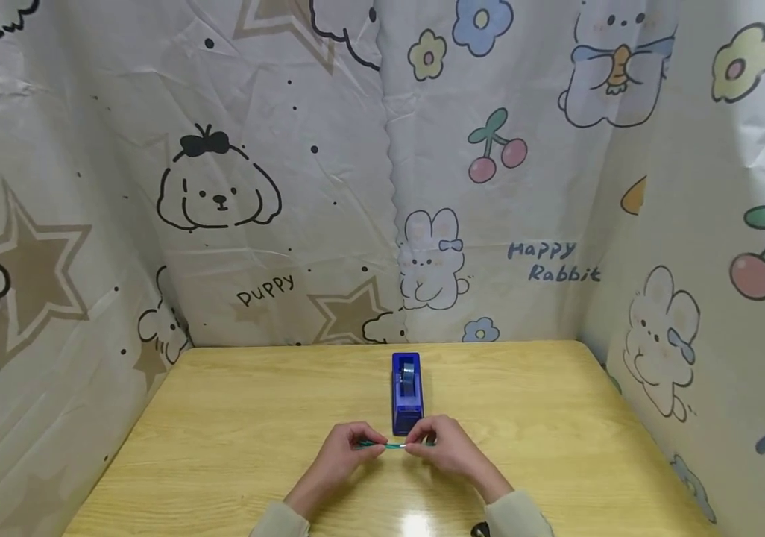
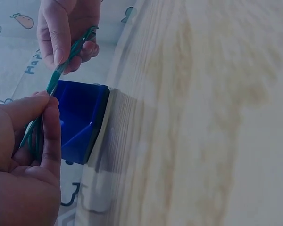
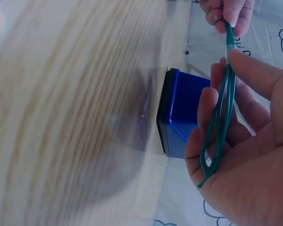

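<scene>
A thin bundle of folded green cord (image 1: 394, 446) is stretched level between both hands, just in front of a blue tape dispenser (image 1: 407, 395). My left hand (image 1: 342, 455) pinches one side of it between thumb and forefinger. On the other side, my right hand (image 1: 448, 446) pinches the cord close to a band of clear tape (image 3: 230, 52) round its middle. Loops of the cord (image 3: 219, 122) run down across the right palm in the right wrist view. In the left wrist view, the other end lies partly hidden within the left fingers (image 2: 51, 136).
The dispenser carries a roll of tape (image 1: 408, 379) and stands upright beyond the hands. Below is a wooden table (image 1: 241, 418), with printed curtains (image 1: 329, 186) along its back and sides. A small dark object (image 1: 480, 529) shows beside the right sleeve.
</scene>
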Demonstrator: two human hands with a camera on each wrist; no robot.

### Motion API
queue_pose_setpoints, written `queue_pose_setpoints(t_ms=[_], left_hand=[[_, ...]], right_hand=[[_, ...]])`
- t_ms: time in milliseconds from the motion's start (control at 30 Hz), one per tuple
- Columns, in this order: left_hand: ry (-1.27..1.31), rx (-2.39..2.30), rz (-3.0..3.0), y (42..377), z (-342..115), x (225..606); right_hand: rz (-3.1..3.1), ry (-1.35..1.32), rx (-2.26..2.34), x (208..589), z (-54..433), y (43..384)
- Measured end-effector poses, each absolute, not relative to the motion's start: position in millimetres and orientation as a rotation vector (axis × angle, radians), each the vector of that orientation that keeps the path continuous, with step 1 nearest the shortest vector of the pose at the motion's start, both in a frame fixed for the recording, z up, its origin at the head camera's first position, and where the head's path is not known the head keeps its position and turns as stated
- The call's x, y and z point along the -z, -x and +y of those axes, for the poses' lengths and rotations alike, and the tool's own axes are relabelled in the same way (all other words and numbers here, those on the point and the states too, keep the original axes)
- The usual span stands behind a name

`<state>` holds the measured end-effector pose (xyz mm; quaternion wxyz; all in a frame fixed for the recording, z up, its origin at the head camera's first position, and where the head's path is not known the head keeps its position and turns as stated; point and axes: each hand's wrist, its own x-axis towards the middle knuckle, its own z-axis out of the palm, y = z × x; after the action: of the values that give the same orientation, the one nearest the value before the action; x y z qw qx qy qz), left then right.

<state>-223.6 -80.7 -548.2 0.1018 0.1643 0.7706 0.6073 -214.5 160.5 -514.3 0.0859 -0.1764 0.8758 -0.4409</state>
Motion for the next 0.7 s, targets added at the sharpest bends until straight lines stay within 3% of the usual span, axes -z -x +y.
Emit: queue_pose_setpoints(t_ms=[700], left_hand=[[-0.524,-1.755,2.291,222.6,-88.8,544.2]], right_hand=[[2.561,0.589,1.293,514.5,172.4,216.7]])
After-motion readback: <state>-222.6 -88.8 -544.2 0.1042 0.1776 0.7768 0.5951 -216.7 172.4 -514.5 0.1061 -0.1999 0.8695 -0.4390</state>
